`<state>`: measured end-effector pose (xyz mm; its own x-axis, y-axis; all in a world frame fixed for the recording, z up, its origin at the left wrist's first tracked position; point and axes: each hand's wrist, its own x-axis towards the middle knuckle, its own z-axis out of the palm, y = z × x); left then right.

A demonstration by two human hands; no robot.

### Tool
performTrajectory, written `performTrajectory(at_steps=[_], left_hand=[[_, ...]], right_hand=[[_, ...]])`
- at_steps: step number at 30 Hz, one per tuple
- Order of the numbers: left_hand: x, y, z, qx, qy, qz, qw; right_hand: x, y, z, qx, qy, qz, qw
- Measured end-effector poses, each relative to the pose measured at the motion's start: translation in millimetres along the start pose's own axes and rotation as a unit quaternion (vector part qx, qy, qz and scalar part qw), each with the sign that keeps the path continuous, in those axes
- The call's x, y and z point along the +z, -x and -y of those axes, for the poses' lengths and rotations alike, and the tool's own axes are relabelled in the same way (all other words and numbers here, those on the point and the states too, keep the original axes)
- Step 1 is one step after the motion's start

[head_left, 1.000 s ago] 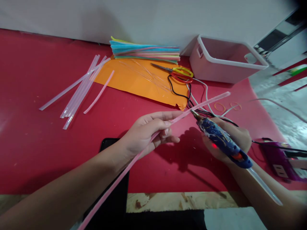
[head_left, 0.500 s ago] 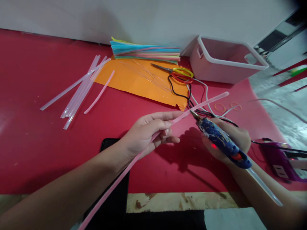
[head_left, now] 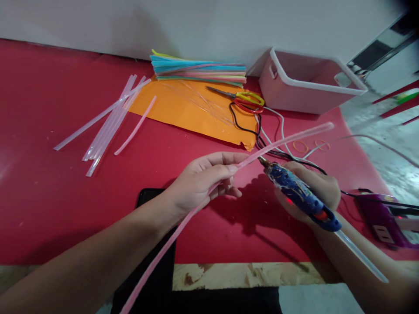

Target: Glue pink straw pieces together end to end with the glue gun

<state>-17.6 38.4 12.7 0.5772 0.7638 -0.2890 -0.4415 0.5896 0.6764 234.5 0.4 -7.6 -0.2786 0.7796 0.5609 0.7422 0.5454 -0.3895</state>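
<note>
Between the thumb and fingers of my left hand (head_left: 206,183) a long pink pipe cleaner (head_left: 284,140) is pinched. Its far end points up to the right, and its tail runs down past my forearm. My right hand (head_left: 314,185) is wrapped round a worn blue hot glue gun (head_left: 294,192), with a clear glue stick (head_left: 362,255) poking out of its back. The gun's metal nozzle lies at the underside of the pipe cleaner, just right of my left fingers; whether they touch I cannot tell. A red light glows by the gun's handle.
Several translucent glue sticks (head_left: 108,128) and a short pink piece (head_left: 135,126) lie left. Behind are an orange envelope (head_left: 186,117), scissors (head_left: 248,101), bundled coloured pipe cleaners (head_left: 199,69) and a pink bin (head_left: 294,93). Cables run to a purple power strip (head_left: 376,218). A black phone-like slab (head_left: 157,270) lies in front.
The pink pipe cleaner has slid up and to the right through my left hand, so more sticks out beyond the fingers. The glue gun has shifted slightly left and down.
</note>
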Motion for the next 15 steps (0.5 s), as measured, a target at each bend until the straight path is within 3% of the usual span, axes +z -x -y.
performTrajectory(at_steps=[5, 11, 15], left_hand=[[2.0, 0.5, -0.2, -0.010, -0.013, -0.025, 1.000], [0.5, -0.5, 1.1, 0.037, 0.018, -0.028, 0.999], [-0.3, 0.0, 0.9, 0.034, 0.013, -0.022, 0.999]], right_hand=[[0.3, -1.1, -2.2, -0.017, 0.007, 0.004, 1.000], [1.2, 1.2, -2.6, 0.038, 0.032, -0.060, 0.997], [1.4, 3.8, -3.1, 0.061, 0.017, -0.082, 0.995]])
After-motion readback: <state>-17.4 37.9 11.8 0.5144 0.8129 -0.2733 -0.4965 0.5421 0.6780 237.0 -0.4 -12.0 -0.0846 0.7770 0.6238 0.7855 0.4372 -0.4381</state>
